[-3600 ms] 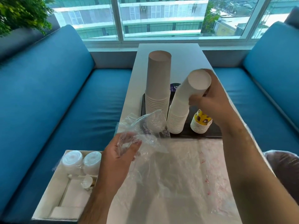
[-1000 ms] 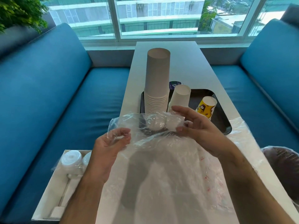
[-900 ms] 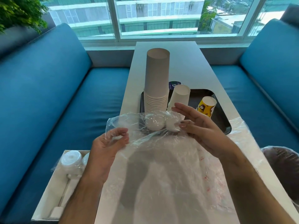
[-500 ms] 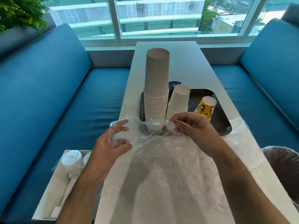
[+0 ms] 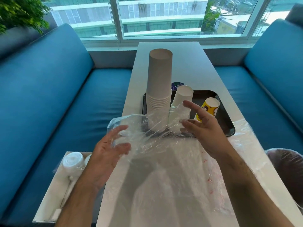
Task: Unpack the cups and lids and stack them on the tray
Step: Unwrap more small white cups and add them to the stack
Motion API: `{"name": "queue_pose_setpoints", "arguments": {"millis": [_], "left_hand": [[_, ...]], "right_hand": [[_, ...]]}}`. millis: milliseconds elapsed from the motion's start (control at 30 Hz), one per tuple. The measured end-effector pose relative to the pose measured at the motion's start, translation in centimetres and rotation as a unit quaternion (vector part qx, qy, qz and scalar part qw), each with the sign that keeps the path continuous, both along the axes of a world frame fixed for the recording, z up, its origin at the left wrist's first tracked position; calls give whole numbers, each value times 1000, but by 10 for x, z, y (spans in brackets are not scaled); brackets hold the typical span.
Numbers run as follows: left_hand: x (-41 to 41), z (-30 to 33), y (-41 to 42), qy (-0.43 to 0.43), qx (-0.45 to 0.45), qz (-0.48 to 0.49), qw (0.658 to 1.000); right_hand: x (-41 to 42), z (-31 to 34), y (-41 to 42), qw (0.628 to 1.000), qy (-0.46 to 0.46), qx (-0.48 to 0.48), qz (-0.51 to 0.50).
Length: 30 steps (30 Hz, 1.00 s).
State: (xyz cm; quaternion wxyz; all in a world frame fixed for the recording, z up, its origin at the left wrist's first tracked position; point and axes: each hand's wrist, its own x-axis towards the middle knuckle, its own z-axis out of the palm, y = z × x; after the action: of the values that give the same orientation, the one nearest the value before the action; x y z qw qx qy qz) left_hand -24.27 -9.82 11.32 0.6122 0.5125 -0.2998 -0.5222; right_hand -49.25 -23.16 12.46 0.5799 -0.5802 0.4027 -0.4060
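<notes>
Both hands now spread their fingers: the left hand (image 5: 108, 150) and right hand (image 5: 205, 128) stretch the clear plastic wrapper (image 5: 147, 128) wider.

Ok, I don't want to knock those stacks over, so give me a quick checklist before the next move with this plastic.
1. Tall grey paper cup stack upright on the black tray: ok.
2. Shorter white cup stack and yellow printed cup stack on the tray: ok, both leaning slightly.
3. Crumpled clear plastic bag clear of the stacks: not ok, it lies in front of their bases.
4. Left hand and right hand gripping the bag firmly: not ok, fingers are spread.
5. Bag empty: cannot tell.
6. White lids unpacked: not ok, wrapped in the white box.
</notes>
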Motion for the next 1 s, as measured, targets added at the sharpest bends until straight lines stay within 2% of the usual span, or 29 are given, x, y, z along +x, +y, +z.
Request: {"name": "queue_pose_setpoints", "arguments": {"millis": [67, 167, 300, 500, 600, 667, 767, 1000], "left_hand": [[1, 0, -2, 17, 17, -50, 998], [2, 1, -6, -26, 29, -60, 997], [6, -1, -10, -67, 26, -35, 997], [10, -5, -10, -64, 23, 5, 998], [12, -5, -10, -61, 27, 10, 998], [14, -6, -11, -29, 22, 3, 999], [19, -5, -13, -29, 15, 6, 999], [23, 0, -24, -35, 28, 84, 995]], "right_hand": [[-1, 1, 0, 999, 18, 3, 28], [-4, 2, 0, 996, 30, 6, 85], [-11, 7, -1, 995, 35, 7, 96], [-17, 2, -1, 998, 25, -5, 57], [-18, -2, 0, 996, 11, 10, 86], [-19, -5, 1, 993, -4, 30, 111], [-18, -3, 1, 990, 24, 37, 132], [-18, 8, 1, 971, 65, 56, 225]]}}
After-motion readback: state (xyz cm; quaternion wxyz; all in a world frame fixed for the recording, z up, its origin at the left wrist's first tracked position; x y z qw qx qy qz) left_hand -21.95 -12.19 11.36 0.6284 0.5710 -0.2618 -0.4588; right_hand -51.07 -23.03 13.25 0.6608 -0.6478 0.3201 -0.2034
